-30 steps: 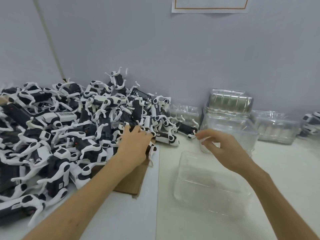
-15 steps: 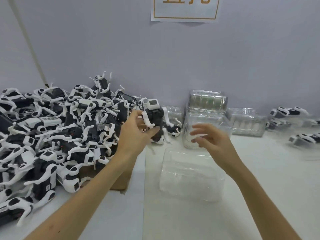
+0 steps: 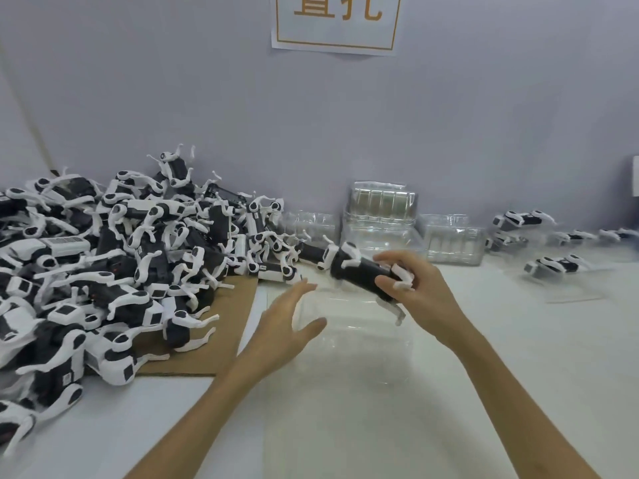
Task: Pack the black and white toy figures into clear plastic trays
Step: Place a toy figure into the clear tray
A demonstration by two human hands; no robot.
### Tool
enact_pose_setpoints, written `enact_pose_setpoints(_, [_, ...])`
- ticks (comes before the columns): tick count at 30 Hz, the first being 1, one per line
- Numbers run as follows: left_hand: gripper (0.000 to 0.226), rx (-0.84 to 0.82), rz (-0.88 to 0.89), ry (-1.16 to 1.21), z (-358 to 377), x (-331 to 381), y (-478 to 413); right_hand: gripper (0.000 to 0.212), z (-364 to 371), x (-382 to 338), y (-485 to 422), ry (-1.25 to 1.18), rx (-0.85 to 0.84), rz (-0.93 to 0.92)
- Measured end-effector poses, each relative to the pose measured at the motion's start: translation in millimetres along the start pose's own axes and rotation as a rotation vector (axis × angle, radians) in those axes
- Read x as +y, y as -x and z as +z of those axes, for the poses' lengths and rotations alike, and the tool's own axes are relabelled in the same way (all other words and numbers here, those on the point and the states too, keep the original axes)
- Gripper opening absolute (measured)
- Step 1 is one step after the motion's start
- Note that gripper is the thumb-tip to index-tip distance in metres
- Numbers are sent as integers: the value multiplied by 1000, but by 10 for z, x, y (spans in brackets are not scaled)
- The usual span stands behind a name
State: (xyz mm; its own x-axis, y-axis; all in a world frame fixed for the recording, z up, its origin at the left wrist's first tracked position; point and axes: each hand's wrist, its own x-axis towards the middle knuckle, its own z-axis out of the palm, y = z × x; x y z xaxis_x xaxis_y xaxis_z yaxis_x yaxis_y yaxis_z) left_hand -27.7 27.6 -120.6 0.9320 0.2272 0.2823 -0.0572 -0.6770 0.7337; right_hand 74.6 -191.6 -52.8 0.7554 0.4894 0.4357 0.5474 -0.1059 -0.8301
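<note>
Right hand (image 3: 420, 288) grips black-and-white plastic dog-shaped toy figure (image 3: 359, 271), tilted above empty clear thin-walled plastic tray (image 3: 349, 326), likely lining up for drop-in. Left hand (image 3: 287, 326) spread, fingers straight, at tray's left edge, probably steadying. Glossy tangled toy pile (image 3: 114, 264) on brown cardboard sheet (image 3: 238, 299). Spare clear tray stack (image 3: 380, 216) against wall.

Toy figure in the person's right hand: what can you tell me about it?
The toy figure has a long black body with white legs and joint pieces, seemingly hard plastic, slightly blurred. It lies nearly level, free end pointing left. The right hand grips its other end, white legs poking between the fingers. It hangs above the far edge of the clear tray; nothing else touches it.
</note>
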Motion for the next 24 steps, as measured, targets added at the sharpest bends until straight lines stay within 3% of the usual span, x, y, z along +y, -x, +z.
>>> enact_pose_setpoints(3, [57, -37, -78, 336, 173, -151, 114, 32, 45, 154, 14, 109, -77, 69])
enact_pose_setpoints(6, [58, 1, -74, 433, 272, -205, 157, 29, 141, 284, 34, 122, -120, 76])
enact_pose_setpoints(10, [53, 31, -52, 407, 257, -189, 190, 33, 171, 376, 48, 200, -158, -22])
enact_pose_setpoints(14, [44, 121, 66, 292, 248, -179, 214, 46, 128, 406, 91, 276, -278, 7])
enact_pose_setpoints(17, [40, 134, 104, 215, 273, -197, 213, 54, -2, 345, 55, 386, -407, 44])
enact_pose_setpoints(22, [40, 185, 169, 94, 297, -263, 165, 73, -111, 217, -55, 583, -764, 172])
enact_pose_setpoints(24, [41, 185, 169, 65, 300, -268, 156, 67, -98, 122, -79, 534, -692, 212])
